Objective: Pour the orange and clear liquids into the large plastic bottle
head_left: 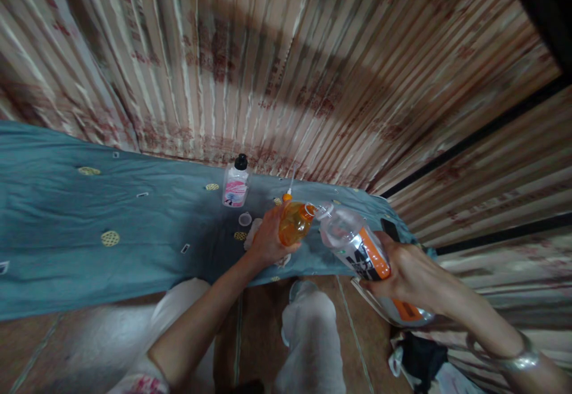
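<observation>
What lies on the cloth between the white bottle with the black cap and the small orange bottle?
In the head view, a small clear cap lies on the blue cloth, between the white bottle and the orange bottle held in the left hand.

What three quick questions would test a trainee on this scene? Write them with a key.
1. True or false: the left hand holds the small orange bottle.
2. Which way does the mouth of the large clear bottle in the right hand tilt?
A. Toward the orange bottle
B. Straight up
C. Toward the floor tiles
3. Fill in: the capped bottle with the pink label stands on the blue ____.

Key: 1 true; 2 A; 3 cloth.
</observation>
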Demonstrator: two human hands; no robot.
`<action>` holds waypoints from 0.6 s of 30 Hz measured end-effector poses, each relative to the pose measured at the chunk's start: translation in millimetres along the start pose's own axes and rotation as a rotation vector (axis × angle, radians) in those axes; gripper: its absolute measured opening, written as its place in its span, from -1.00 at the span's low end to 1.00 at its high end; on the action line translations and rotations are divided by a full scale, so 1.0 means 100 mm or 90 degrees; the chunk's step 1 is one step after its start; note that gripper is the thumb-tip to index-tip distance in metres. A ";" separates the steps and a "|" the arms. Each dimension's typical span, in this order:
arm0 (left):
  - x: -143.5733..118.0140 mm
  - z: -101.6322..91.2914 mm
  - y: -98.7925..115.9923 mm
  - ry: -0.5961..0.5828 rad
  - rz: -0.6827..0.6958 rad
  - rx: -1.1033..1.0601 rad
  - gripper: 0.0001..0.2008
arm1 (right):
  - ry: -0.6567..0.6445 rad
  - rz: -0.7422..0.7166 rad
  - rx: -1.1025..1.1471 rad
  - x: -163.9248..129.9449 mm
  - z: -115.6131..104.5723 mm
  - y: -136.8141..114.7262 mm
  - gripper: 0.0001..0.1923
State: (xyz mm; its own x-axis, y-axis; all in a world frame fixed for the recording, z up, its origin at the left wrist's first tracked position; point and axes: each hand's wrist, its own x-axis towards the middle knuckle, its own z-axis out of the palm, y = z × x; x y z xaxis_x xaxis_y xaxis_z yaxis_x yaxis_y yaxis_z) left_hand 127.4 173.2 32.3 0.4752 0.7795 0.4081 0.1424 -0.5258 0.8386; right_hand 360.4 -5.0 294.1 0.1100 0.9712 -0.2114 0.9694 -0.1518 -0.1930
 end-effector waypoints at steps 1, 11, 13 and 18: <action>0.00 0.00 0.00 0.001 -0.002 0.006 0.23 | 0.001 -0.001 0.002 0.00 0.00 0.00 -0.65; 0.01 0.01 0.01 0.008 0.007 0.012 0.25 | 0.002 -0.017 0.009 0.00 0.01 0.01 -0.69; 0.01 0.01 0.01 0.006 0.007 0.007 0.25 | 0.007 -0.012 0.013 0.00 0.01 0.01 -0.69; 0.00 0.00 0.01 0.005 0.003 -0.005 0.23 | 0.002 -0.015 0.019 0.00 0.00 0.00 -0.69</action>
State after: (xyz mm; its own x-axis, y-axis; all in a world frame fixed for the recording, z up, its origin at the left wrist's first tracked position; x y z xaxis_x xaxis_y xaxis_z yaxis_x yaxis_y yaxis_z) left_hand 127.7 173.0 33.1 0.4687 0.7795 0.4156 0.1335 -0.5276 0.8389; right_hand 360.1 -4.9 293.9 0.0886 0.9750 -0.2037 0.9647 -0.1349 -0.2260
